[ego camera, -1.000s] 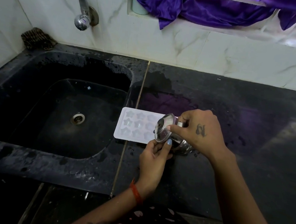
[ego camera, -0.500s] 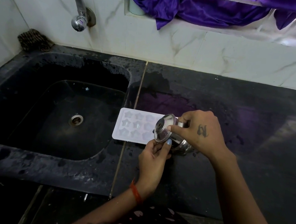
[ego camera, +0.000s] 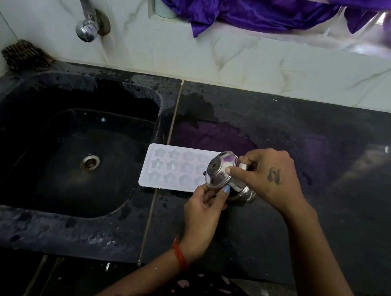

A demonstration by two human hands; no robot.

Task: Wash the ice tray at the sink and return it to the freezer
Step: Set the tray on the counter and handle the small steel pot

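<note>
A white ice tray (ego camera: pixel 173 168) with star-shaped cells lies flat on the black counter, its left end over the rim of the sink (ego camera: pixel 119 231). A small steel container (ego camera: pixel 242 191) is tilted just over the tray's right end, its round steel lid (ego camera: pixel 218 169) facing left. My right hand (ego camera: pixel 268 176) grips the container from above and behind, thumb on the lid's edge. My left hand (ego camera: pixel 204 210) holds the lid's lower edge from below. The tray's right end is hidden behind the lid.
The black sink basin has a metal drain (ego camera: pixel 90 161). A chrome tap (ego camera: pixel 83 10) curves from the white marble wall above it. A dark scrubber (ego camera: pixel 24 56) sits at the sink's back left corner. Purple cloth (ego camera: pixel 251 7) hangs from the ledge. The counter (ego camera: pixel 320 159) is wet.
Both hands keep the same hold on the steel container and lid; the view has shifted slightly. The ice tray has not moved.
</note>
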